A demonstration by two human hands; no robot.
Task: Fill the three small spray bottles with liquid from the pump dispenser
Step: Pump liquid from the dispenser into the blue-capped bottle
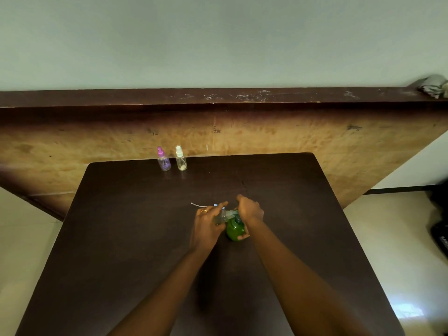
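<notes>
A green pump dispenser (234, 229) stands on the dark table (135, 238) near its middle. My right hand (249, 210) sits on the pump head, its thumb against the dispenser's lower side. My left hand (207, 225) grips a small clear spray bottle (221, 217), uncapped and tilted, with its mouth at the pump's nozzle. A blue spray cap (215, 205) with its thin white tube lies on the table just behind my hands. Two more small bottles stand at the far edge: one with a pink cap (164, 159) and one with a white cap (180, 158).
Behind the table leans a large wooden board (266, 137) with a dark ledge on top. A grey cloth (432, 86) lies on the ledge at the far right. Pale floor shows on both sides, with dark objects at the right edge.
</notes>
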